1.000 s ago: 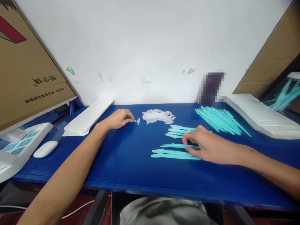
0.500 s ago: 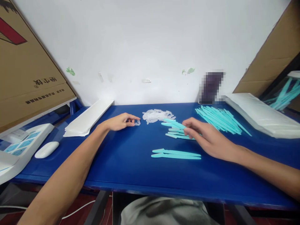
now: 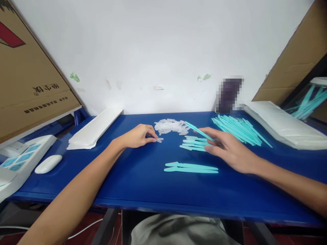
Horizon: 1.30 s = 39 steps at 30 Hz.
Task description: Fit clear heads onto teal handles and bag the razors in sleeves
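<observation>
Thumb and fingers of my left hand pinch small translucent blade caps, just in front of a heap of the same caps. My right hand is closed on turquoise eyebrow razors, tilted with their tips up and left; how many it holds is unclear. Beneath that hand, several more razors lie side by side, partly covered by the fingers. Nearer the front, a pair of razors lies flat on the blue table.
A large pile of razors lies at the back right, beside a stack of white padded sheets. On the left are white foam sheets, a white mouse-shaped object and a white device. Cardboard leans at the left.
My left hand has moved right with its caps, toward the front of the cap heap. The razors in my right hand have turned from nearly level to tips raised.
</observation>
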Tool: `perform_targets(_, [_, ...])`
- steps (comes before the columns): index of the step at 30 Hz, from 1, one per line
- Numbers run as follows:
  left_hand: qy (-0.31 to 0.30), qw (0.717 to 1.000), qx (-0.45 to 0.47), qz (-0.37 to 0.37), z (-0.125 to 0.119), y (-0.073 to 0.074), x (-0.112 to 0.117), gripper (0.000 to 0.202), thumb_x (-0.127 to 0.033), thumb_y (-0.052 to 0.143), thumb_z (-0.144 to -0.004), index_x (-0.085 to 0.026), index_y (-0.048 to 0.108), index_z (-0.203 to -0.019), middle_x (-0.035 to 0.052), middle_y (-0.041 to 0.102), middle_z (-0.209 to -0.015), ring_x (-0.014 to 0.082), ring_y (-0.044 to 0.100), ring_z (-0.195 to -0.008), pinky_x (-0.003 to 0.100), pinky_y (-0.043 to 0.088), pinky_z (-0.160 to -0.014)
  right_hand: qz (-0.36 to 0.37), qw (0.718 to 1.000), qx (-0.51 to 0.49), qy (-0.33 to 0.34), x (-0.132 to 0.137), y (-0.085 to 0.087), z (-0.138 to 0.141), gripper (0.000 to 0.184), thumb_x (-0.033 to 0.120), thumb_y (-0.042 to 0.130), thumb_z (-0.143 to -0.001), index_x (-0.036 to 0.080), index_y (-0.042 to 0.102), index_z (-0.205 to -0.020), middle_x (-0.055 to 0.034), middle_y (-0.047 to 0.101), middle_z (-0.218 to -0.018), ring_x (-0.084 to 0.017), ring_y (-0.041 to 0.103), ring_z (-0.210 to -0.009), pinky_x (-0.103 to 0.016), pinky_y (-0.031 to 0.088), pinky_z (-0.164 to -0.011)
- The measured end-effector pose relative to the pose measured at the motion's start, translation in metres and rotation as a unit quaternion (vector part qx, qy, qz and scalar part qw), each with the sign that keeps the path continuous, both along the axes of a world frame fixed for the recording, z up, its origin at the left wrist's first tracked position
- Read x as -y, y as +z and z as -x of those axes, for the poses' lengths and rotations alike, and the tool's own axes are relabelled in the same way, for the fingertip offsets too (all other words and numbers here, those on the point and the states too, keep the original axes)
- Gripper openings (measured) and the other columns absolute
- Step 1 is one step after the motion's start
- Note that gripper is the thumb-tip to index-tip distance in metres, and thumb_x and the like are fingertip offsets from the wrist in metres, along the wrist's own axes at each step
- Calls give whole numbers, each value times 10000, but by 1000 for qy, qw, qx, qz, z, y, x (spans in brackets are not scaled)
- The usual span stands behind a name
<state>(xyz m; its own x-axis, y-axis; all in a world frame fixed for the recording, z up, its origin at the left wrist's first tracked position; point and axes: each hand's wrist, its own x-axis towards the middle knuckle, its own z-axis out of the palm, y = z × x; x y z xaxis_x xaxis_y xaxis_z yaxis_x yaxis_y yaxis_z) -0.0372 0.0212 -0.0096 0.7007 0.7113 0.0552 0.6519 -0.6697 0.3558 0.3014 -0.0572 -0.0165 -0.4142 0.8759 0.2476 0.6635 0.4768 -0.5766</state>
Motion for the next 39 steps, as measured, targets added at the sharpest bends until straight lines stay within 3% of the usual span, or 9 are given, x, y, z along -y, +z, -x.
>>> perform_targets(3, [-28,998,-49,-40,-12,3,10,267,-361,558,-978,-201,749,-1073,84,711,-1035,206,652,-924,317,482,-814,-36,999,31,8,0,3,0,479,482,404,-1005,217,592,-1356,-85,735,-1122,-257,684,-891,-357,519,-753])
perform_targets(5, [-31,993,-85,-80,-20,4,17,254,-315,521,-995,-185,725,-1070,89,708,-1046,217,652,-942,327,471,-825,-54,997,52,25,0,4,1,497,485,338,-1030,236,541,-1410,-89,733,-1106,-256,682,-892,-362,506,-761])
perform_targets(8, [-25,978,-149,-142,-29,4,25,260,-273,455,-1018,-169,692,-1048,96,693,-1033,226,645,-908,338,453,-799,-43,994,95,35,0,2,2,512,492,264,-1048,251,430,-1468,-54,723,-891,-234,646,-723,-346,466,-670])
perform_targets(12, [-18,959,-210,-190,-37,2,29,277,-232,392,-1033,-142,654,-1030,120,669,-1040,238,631,-896,351,440,-791,-64,987,144,27,-1,-2,0,470,521,237,-1046,277,508,-1344,-46,677,-872,-244,583,-770,-360,435,-725])
perform_targets(16, [-19,971,-172,-164,-35,2,28,255,-239,401,-1033,-157,643,-1037,102,660,-1044,217,623,-879,336,440,-788,-63,984,165,18,-2,-2,-3,452,524,242,-1043,282,562,-1252,-46,654,-838,-247,542,-774,-377,419,-746])
perform_targets(21, [-55,987,-93,-116,-34,1,29,229,-257,467,-1015,-180,682,-1034,73,670,-1013,198,624,-908,307,446,-798,-49,988,141,35,-1,0,-3,449,528,271,-1035,253,616,-1119,-68,689,-915,-256,609,-844,-361,429,-724])
perform_targets(28, [-80,985,-69,-136,-42,-3,32,294,-277,459,-1025,-189,727,-1111,86,671,-1029,206,624,-953,327,471,-854,-66,988,133,35,-1,4,1,450,514,253,-1034,239,603,-967,-37,655,-719,-226,598,-653,-345,391,-664])
perform_targets(33, [-86,988,-25,-127,-40,2,35,282,-291,505,-1002,-208,751,-1111,88,676,-1087,206,623,-990,337,494,-881,-77,982,172,25,-3,2,-1,446,501,215,-1051,239,552,-923,-19,634,-725,-225,566,-693,-392,344,-787])
perform_targets(39, [-99,994,10,-42,-42,4,38,176,-278,636,-933,-213,780,-1009,71,725,-1161,207,679,-1021,353,535,-906,-64,983,172,18,-2,-1,-3,449,530,242,-1039,251,583,-954,-38,647,-769,-245,541,-738,-383,359,-753])
